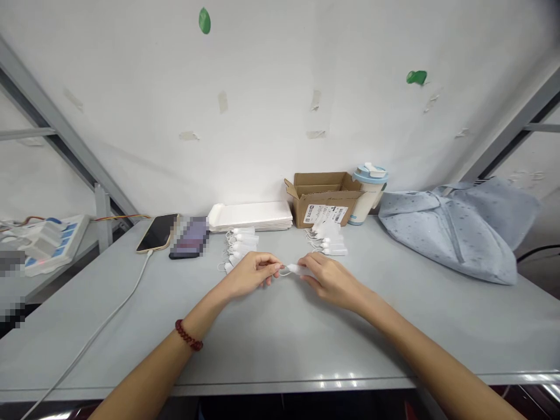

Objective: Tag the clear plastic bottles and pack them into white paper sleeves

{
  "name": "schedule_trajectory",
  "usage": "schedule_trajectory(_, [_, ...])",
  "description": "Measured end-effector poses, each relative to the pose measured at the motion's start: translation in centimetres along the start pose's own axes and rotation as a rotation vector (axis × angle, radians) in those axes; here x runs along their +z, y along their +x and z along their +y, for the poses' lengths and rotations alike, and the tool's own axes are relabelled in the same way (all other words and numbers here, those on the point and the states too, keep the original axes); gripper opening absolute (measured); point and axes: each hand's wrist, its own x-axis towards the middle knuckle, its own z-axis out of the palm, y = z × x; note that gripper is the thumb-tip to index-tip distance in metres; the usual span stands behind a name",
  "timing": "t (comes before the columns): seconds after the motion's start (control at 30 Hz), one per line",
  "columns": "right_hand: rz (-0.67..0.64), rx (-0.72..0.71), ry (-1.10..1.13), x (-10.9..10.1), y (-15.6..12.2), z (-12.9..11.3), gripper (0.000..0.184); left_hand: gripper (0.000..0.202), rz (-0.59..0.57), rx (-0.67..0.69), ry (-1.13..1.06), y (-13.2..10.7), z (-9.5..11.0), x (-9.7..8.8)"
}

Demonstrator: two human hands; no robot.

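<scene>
My right hand (326,279) is closed round a small whitish translucent tube-like piece (294,269), which points left and carries a thin white cord loop. Opposite it, my left hand (256,274) pinches with thumb and forefinger at the cord end of that piece; the exact grip is too small to make out. Behind the left hand lies a group of similar corded pieces (241,240), partly hidden by the hand. A second group (331,244) is beyond the right hand, in front of a brown cardboard box (321,204).
A stack of white flat packets (251,214) lies along the wall. Left of it are a dark pouch-like item (190,237) and a phone (158,232) with a white cable (126,297). At right stand a blue-lidded cup (365,198) and a light blue cloth bag (450,233).
</scene>
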Motion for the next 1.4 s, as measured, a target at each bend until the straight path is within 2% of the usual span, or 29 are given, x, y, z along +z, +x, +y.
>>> schedule_trajectory(0.43, [0.047, -0.031, -0.026, 0.12, 0.01, 0.15, 0.014, 0.029, 0.001, -0.014, 0.014, 0.03, 0.22, -0.06])
schedule_trajectory(0.77, [0.036, -0.028, -0.03, 0.0, 0.02, -0.03, 0.014, 0.028, 0.004, -0.006, 0.033, 0.08, 0.27, -0.05])
schedule_trajectory(1.2, [0.098, -0.087, -0.064, 0.15, -0.07, -0.3, 0.012, 0.03, 0.006, -0.014, 0.042, 0.09, -0.02, -0.17])
schedule_trajectory(1.4, [0.091, -0.102, -0.068, 0.66, -0.15, -0.55, 0.014, 0.029, -0.042, 0.006, 0.05, 0.09, -0.44, 0.3])
